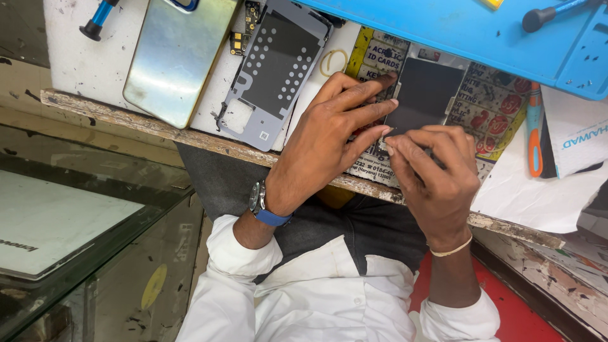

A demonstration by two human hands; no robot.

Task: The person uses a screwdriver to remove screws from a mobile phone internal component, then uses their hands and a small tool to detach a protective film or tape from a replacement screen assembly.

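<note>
Dark phone panel [425,95] lies flat on the desk [114,114], on a printed card, long axis roughly 12–6. We have both hands at its 6–7 o'clock corner. Left hand [332,130] comes in from 8 o'clock, fingers spread across its left edge, pressing rather than gripping. Right hand [437,177] sits at 6 o'clock, grip narrow, fingertips pinched at the bottom edge; can't tell if anything's between them. Grey midframe [272,69] and gold back cover [171,57] are at 9 o'clock.
</note>
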